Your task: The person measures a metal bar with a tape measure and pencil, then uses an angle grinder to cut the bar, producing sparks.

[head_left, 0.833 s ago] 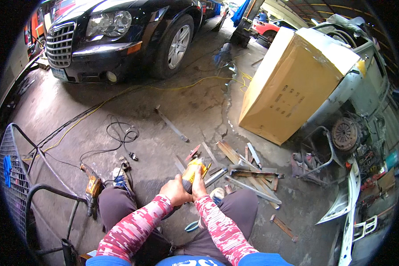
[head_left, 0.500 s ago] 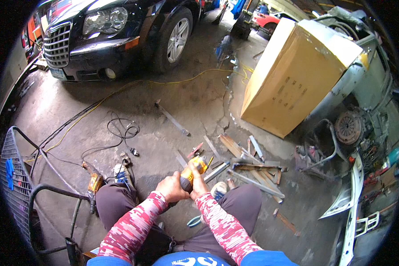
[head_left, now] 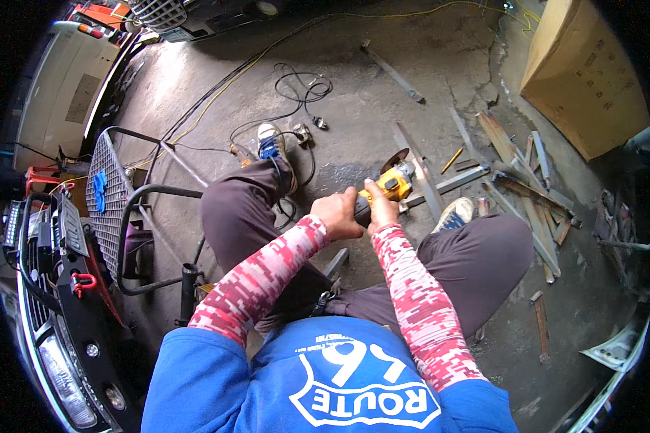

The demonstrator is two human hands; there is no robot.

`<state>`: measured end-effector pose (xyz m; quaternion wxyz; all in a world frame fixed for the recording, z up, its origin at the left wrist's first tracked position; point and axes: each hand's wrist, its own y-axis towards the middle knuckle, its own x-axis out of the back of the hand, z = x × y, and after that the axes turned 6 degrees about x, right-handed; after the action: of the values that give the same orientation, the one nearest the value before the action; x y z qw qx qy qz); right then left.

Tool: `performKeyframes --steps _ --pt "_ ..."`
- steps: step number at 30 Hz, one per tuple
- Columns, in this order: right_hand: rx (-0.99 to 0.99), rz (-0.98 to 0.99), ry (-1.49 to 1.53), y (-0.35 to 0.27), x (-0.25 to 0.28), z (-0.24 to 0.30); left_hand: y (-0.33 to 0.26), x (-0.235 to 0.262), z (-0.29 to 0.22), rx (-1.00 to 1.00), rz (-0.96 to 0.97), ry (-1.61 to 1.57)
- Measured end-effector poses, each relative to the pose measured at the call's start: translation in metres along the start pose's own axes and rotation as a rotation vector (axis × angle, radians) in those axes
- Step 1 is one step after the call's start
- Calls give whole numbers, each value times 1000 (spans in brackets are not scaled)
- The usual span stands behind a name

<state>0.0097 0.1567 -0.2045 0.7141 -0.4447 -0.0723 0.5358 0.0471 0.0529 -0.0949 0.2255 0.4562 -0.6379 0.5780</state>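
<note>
Plainly, left grip [head_left: 338, 214] and right grip [head_left: 383, 207] clasp a grinder [head_left: 393, 183]; metal strips [head_left: 458, 182] litter concrete flooring [head_left: 404, 43] near a carton [head_left: 585, 79].

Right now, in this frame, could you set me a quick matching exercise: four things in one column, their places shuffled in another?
Things:
1. Angle grinder
2. Cardboard box
3. Red shackle
4. Blue cloth

Places:
A. Against the mesh panel
B. In the grip of the left hand and right hand
C. On the dark bumper at left
D. At the picture's upper right

Pairs: 1-B, 2-D, 3-C, 4-A
</note>
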Motion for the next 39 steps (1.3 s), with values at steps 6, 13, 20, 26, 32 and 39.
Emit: performKeyframes --steps 6,13,20,26,32,39 --pt "10 -109 2 35 12 -31 35 2 1 58 163 51" --pt "-421 29 498 80 -6 -52 89 6 11 -17 180 235" --pt "-295 -272 499 110 -33 -34 132 12 0 -53 156 256" --pt "-157 -376 438 126 -9 -20 143 -22 -24 -36 87 186" --pt "-132 -312 325 132 13 -40 145 -53 -19 7 91 90" --pt "-132 -329 269 137 7 -50 149 -58 -9 5 63 44"
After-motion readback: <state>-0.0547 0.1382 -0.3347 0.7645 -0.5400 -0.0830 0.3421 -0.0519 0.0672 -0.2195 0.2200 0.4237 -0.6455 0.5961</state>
